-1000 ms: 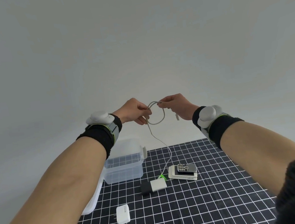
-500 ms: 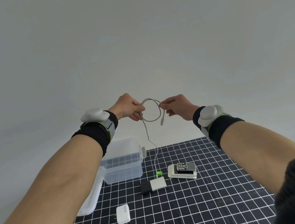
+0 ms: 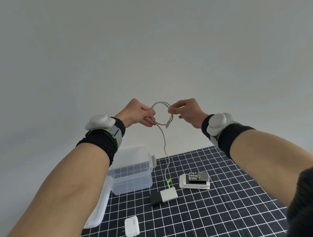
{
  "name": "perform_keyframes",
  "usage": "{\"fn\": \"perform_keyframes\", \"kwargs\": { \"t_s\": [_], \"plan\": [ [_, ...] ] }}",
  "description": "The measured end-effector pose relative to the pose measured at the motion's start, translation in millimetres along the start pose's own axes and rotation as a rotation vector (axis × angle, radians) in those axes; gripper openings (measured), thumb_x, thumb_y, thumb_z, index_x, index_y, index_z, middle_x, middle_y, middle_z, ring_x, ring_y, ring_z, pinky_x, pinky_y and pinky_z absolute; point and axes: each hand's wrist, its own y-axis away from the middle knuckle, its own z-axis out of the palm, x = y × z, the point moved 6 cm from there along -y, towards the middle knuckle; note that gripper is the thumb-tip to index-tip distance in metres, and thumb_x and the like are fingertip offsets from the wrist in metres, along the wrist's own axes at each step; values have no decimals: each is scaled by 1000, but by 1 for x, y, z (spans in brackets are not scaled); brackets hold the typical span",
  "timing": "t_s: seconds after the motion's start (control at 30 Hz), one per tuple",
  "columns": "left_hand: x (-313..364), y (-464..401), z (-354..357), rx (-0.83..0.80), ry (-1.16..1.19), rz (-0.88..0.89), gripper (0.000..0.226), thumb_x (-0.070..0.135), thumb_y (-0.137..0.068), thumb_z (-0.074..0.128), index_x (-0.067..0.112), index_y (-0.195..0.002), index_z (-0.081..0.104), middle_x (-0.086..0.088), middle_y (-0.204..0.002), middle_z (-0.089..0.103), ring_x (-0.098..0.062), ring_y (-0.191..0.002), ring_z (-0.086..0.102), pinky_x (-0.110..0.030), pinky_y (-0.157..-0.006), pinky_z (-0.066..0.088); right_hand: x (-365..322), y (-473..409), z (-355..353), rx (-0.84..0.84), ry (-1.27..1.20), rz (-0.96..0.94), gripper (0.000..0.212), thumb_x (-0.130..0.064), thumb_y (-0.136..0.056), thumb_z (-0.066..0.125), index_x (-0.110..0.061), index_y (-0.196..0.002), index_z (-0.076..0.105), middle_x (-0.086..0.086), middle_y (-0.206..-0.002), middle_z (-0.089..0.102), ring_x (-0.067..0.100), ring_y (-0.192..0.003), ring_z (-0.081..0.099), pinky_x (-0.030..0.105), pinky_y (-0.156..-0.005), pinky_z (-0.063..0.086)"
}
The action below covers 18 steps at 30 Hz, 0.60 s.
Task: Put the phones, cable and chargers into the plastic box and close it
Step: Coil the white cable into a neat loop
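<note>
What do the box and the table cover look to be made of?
Box: clear, slightly frosted plastic; the grid shows through its walls. Table cover: probably fabric or thin sheet, matte black with white grid lines; faint creases suggest it is soft.

Only one camera here, strapped to the person's head, so you're looking out along both forearms from right behind them. It faces forward and tips down just a bit: plain wall fills the top half, the table (image 3: 213, 219) with its black grid cloth only shows in the bottom part. The lens is wide, so the arms bulge big at the lower corners and the left hand (image 3: 136, 114) and right hand (image 3: 187, 111) sit near the middle, raised in front of the wall. There's no second view to compare with.
</note>
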Motion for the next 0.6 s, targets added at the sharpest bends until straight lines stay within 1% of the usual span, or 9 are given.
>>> {"fn": "perform_keyframes", "kwargs": {
  "t_s": [0.1,0.17,0.23,0.3,0.37,0.43,0.5,0.57,0.6],
  "plan": [
    [-2,1,-3,21,33,-1,24,6,-92,64,-17,-97,67,-29,-86,72,-30,-76,75,-36,-71,62,1,1,5,-75,-55,26,19,-13,-83,76,0,-94,69,10,-90,69,20,-85,66,40,-84,58],
    [-1,1,-5,44,57,-4,23,5,-92,64,-17,-99,67,-29,-88,71,-29,-72,75,-35,-70,62,-2,4,11,-155,-124,59,19,-17,-89,70,-3,-98,61,14,-96,71,27,-88,70,45,-83,60],
    [0,1,-7,65,69,-2,23,5,-92,64,-16,-100,67,-29,-88,71,-27,-69,74,-34,-68,62,-4,8,17,-217,-132,89,20,-23,-93,65,-7,-99,54,14,-97,73,28,-83,72,42,-76,60],
    [0,1,-9,81,80,-5,22,5,-92,64,-15,-100,67,-29,-88,71,-27,-68,74,-33,-67,62,-7,10,18,-231,-74,72,23,-28,-93,65,-11,-98,51,10,-94,74,24,-76,71,35,-71,56],
    [0,2,-11,93,94,-14,22,5,-92,65,-15,-100,67,-29,-88,71,-26,-67,74,-33,-66,62,-10,11,18,-240,-87,46,23,-29,-92,67,-12,-98,52,9,-94,72,22,-76,68,34,-72,52],
    [-1,3,-13,109,101,-23,22,4,-92,64,-17,-100,67,-30,-89,71,-24,-64,74,-31,-65,62,-11,11,19,-268,-175,53,21,-21,-92,67,-10,-104,53,12,-94,69,23,-77,65,34,-72,51],
    [-2,4,-15,115,105,-31,22,3,-92,64,-17,-99,67,-30,-90,70,-24,-63,73,-31,-65,62,-11,12,20,-292,-252,91,23,-1,-92,60,-7,-112,51,17,-96,67,26,-80,64,33,-70,52],
    [-2,5,-17,120,104,-39,21,3,-92,64,-17,-99,66,-31,-90,70,-24,-63,73,-32,-65,62,-8,13,21,-315,-248,112,40,17,-87,48,-6,-121,45,19,-97,65,29,-84,64,32,-71,53],
    [-2,6,-18,123,102,-44,21,3,-92,64,-17,-99,66,-31,-90,70,-24,-63,74,-32,-65,62,-7,14,20,-323,-228,112,47,20,-86,46,-6,-125,42,19,-97,65,29,-85,64,31,-70,54]
  ]
}}
